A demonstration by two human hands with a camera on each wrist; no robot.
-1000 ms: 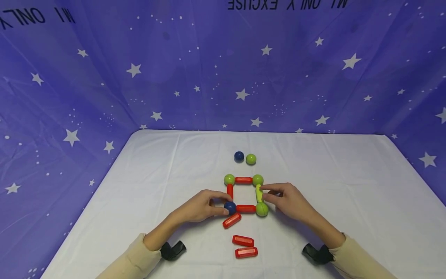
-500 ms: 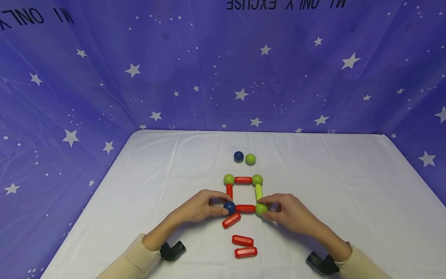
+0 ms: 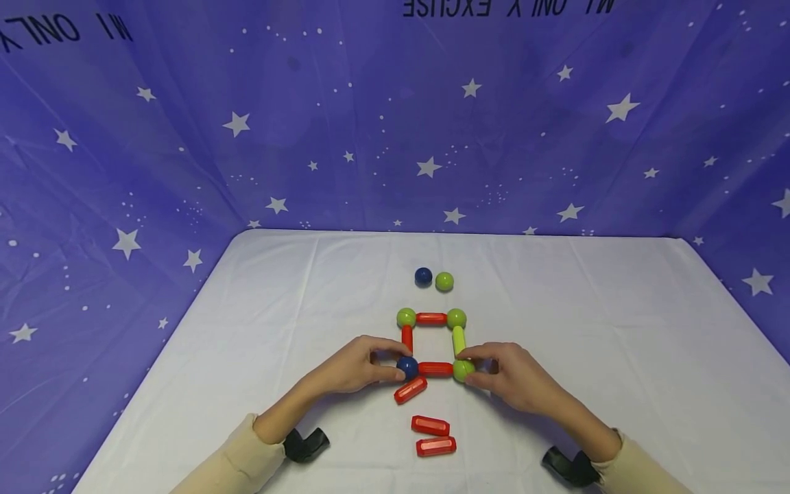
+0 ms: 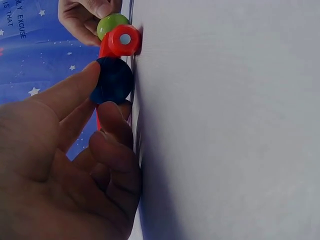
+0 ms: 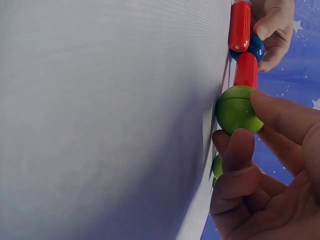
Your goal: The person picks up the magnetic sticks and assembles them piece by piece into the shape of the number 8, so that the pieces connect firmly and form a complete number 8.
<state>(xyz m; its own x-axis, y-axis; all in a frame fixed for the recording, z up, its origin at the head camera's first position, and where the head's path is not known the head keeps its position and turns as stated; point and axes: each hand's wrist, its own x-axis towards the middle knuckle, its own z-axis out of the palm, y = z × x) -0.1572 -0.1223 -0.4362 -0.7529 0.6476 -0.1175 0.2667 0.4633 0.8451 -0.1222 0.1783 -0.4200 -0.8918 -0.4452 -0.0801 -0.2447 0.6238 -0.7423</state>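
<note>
A square of balls and rods lies flat on the white table. Its near left corner is a blue ball (image 3: 407, 368), which my left hand (image 3: 361, 365) pinches between thumb and fingers. At the near right corner my right hand (image 3: 515, 374) grips a green ball (image 5: 237, 111). Between these two balls runs a red rod (image 3: 435, 370). Another red rod (image 3: 407, 339) forms the left side, a yellow-green rod (image 3: 458, 341) the right. Two green balls mark the far corners, joined by a red rod (image 3: 432, 319).
A loose red rod (image 3: 410, 390) lies right beside the blue corner ball. Two more loose red rods (image 3: 430, 425) lie nearer the front. Beyond the square sit a spare blue ball (image 3: 423, 277) and a spare green ball (image 3: 444, 281). A starry purple cloth (image 3: 345, 137) hangs behind the table.
My right hand has moved from the yellow-green rod toward me onto the near right green ball, and has stayed there since half a second ago. My left hand has kept its hold on the blue ball.
</note>
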